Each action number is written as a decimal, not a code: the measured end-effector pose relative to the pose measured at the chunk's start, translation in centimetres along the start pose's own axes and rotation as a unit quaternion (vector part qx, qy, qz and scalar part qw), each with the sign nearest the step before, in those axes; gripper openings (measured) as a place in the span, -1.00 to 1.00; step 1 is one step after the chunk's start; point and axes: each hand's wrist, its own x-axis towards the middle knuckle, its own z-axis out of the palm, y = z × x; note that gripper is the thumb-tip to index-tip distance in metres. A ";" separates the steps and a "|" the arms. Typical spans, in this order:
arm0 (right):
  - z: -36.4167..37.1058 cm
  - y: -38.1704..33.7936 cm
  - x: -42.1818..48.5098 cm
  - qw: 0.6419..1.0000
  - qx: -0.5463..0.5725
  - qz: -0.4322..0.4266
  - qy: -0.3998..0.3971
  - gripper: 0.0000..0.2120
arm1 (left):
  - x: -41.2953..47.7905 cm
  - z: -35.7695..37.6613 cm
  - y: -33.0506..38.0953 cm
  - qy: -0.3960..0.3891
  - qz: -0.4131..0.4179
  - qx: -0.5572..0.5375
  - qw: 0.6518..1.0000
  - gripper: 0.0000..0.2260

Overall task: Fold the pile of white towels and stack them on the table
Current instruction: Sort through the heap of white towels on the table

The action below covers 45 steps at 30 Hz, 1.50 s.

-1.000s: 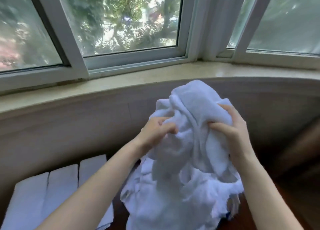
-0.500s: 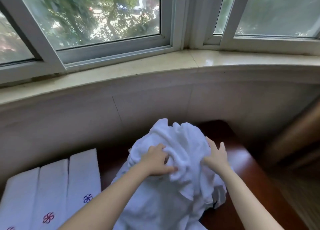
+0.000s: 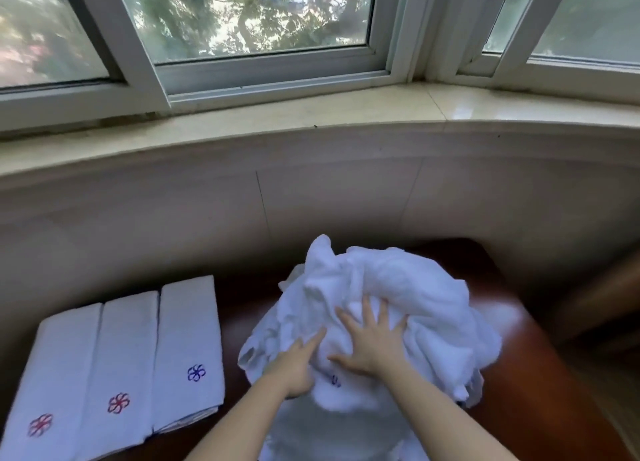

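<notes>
1. Plainly, the pile of white towels (image 3: 398, 287) sits in a crumpled heap on the dark wooden counter (image 3: 540, 391), directly in front of the person and below the window sill (image 3: 311, 117).
2. The right hand (image 3: 372, 346) lies flat on the heap with its fingers straight and spread. It grips nothing, and I judge that it is pinning the loose cloth down so one towel can be worked free.
3. The left hand (image 3: 294, 367) rests against the heap's near-left side with its forefinger stretched out. Its other fingers are sunk in the cloth, so I cannot tell whether they hold a fold.
4. Three folded towels (image 3: 117, 356) lie side by side at the left, edge against edge. Their embroidered flowers face up, two red (image 3: 118, 402) and one blue (image 3: 196, 372).
5. They lie apart from the heap, probably so the loose cloth does not drag across them. They are laid in a row, not yet stacked.
</notes>
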 end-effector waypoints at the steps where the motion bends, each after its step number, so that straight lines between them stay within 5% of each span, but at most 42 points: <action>1: -0.8 -0.1 0.0 1.000 0.002 0.009 -0.012 -0.19 | -0.4 -0.3 -0.3 0.020 0.007 -0.002 1.000 -0.30; 4: -2.8 -1.0 -0.9 0.997 0.054 0.053 -0.002 -0.27 | -2.4 -1.7 -2.3 0.046 0.024 0.010 0.999 -0.43; 9: -3.4 -6.6 -4.0 0.984 0.068 0.056 0.155 -0.40 | -7.2 -3.5 -8.9 0.039 -0.028 -0.003 0.999 -0.56; 22: 11.0 -18.7 -3.8 0.994 0.090 -0.065 0.011 -0.48 | -11.4 3.4 -27.0 0.048 -0.161 -0.054 0.984 -0.59; 31: 26.3 -24.8 8.0 0.951 0.257 -0.166 0.042 -0.47 | 0.3 12.4 -36.6 0.259 -0.205 0.026 0.943 -0.63; 38: 29.2 -28.4 15.1 0.926 0.248 -0.223 0.175 -0.56 | 4.5 14.5 -40.0 0.472 -0.111 0.064 0.872 -0.82; 45: 30.1 -28.4 17.1 0.906 0.241 -0.289 0.195 -0.64 | 4.9 15.2 -40.3 0.561 -0.049 0.115 0.819 -0.49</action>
